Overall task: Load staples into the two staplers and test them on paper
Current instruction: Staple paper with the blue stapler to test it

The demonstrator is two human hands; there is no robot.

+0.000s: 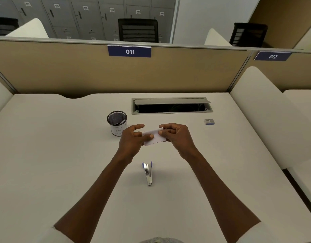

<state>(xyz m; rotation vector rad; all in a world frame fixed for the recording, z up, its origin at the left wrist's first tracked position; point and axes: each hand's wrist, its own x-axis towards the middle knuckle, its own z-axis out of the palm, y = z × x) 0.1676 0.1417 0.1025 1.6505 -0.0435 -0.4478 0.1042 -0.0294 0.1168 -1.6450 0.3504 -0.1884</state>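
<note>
A small folded white paper [153, 136] is held above the desk between both hands. My left hand [132, 139] pinches its left end with thumb and fingers. My right hand [177, 135] pinches its right end. Below them on the desk lies a silver stapler with blue trim [148, 172], swung open, its tip toward me. A small box of staples [209, 121] sits at the right, apart from both hands. Only one stapler is in view.
A black mesh pen cup [117, 122] with a white label stands just left of my left hand. A grey cable hatch [171, 106] lies open at the back of the white desk [63, 155]. Beige partitions and white side panels enclose the desk.
</note>
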